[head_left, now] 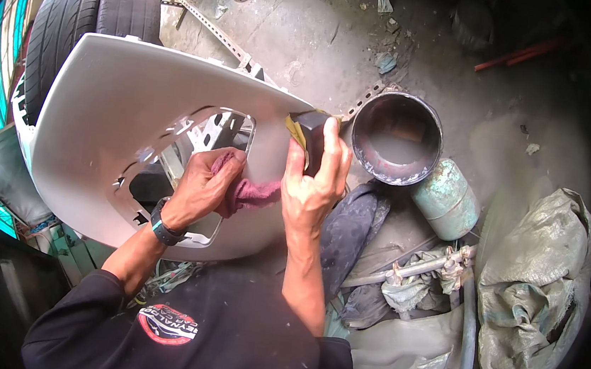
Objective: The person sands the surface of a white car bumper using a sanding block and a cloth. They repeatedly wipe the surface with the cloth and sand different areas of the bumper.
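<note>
A white-grey car bumper (96, 115) stands in front of me, with a large opening in its lower middle. My left hand (205, 179) is closed around a maroon cloth (255, 193), over the edge of that opening. Part of the cloth hangs out to the right, against the panel. At the bumper's right end, my right hand (314, 193) grips a black sanding block (310, 123) with yellow sandpaper (295, 130) folded around it. Whether the sandpaper touches the panel I cannot tell.
Just right of my right hand is a dark bucket (436, 145) with cloudy water. A worn greenish cylinder (448, 206) lies beside it. Two tires (64, 38) stand behind the bumper. Crumpled grey sheeting (532, 278) and pipes (415, 267) lie at right.
</note>
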Available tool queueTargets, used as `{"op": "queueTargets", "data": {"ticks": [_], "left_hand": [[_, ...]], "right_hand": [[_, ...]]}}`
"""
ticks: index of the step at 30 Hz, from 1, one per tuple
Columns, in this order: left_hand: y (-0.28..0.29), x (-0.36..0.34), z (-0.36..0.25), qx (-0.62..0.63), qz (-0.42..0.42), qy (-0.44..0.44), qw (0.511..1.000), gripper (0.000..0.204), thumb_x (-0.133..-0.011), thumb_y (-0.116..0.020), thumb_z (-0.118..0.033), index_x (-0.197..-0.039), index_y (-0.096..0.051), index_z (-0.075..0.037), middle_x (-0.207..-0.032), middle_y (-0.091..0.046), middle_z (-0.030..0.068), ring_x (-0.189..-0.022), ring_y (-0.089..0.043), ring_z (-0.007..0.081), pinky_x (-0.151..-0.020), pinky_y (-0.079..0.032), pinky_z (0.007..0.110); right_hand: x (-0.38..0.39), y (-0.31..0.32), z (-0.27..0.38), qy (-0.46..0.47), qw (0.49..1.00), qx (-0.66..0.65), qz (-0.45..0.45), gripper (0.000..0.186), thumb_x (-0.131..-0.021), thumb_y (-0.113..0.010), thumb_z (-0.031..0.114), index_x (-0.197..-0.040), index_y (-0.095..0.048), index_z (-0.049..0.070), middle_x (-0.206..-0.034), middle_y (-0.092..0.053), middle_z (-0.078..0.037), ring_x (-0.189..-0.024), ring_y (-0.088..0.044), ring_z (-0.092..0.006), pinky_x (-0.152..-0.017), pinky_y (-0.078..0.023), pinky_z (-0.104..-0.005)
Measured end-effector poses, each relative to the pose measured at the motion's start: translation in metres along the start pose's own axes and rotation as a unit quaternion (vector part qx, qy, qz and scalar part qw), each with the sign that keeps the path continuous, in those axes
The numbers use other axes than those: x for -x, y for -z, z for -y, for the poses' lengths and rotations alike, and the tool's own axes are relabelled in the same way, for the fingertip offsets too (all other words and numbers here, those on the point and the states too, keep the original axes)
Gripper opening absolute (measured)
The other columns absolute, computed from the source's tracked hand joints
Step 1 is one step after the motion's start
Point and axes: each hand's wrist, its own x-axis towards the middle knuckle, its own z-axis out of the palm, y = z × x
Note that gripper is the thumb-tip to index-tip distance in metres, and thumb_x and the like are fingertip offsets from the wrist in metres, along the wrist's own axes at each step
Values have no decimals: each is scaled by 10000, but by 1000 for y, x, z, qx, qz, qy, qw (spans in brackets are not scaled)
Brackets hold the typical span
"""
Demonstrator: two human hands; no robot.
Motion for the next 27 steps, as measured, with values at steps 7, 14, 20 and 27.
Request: {"op": "queueTargets", "data": {"ticks": [7, 14, 20, 27], "left_hand": [[1, 1, 14, -21, -5, -43, 999, 404, -1069, -505, -324, -829, -606, -16, -534, -557, 8, -414, -571, 100, -383, -445, 239], [-1, 6, 0, 0, 3, 12, 1000, 398, -1063, -526, -328, -826, -586, -15, -564, -553, -3, -456, -576, 93, -431, -441, 237], [0, 1, 8, -33, -10, -35, 999, 405, -1067, -517, -321, -814, -610, -19, -583, -544, -17, -476, -556, 67, -412, -422, 237], [1, 5, -4, -5, 9, 35, 999, 427, -1057, -545, -378, -871, -620, 0, -624, -571, -20, -540, -542, 61, -498, -430, 247]], "right_hand": [[-16, 4, 0, -2, 999, 30, -17, 589, -873, -749, 83, -1402, -515, -29, -1161, -587, -253, -1043, -614, -407, -892, -521, -477], [-12, 2, 0, 15, 999, 28, -31, 565, -884, -743, 79, -1393, -523, -30, -1133, -594, -246, -1035, -616, -391, -867, -523, -470], [6, 6, 5, -2, 1000, 0, -17, 598, -867, -756, 87, -1405, -515, -11, -1125, -593, -251, -1006, -605, -412, -883, -505, -491], [-9, 4, 6, -16, 1000, 7, -26, 583, -871, -744, 76, -1392, -510, -41, -1120, -601, -241, -1012, -595, -416, -897, -496, -495]]}}
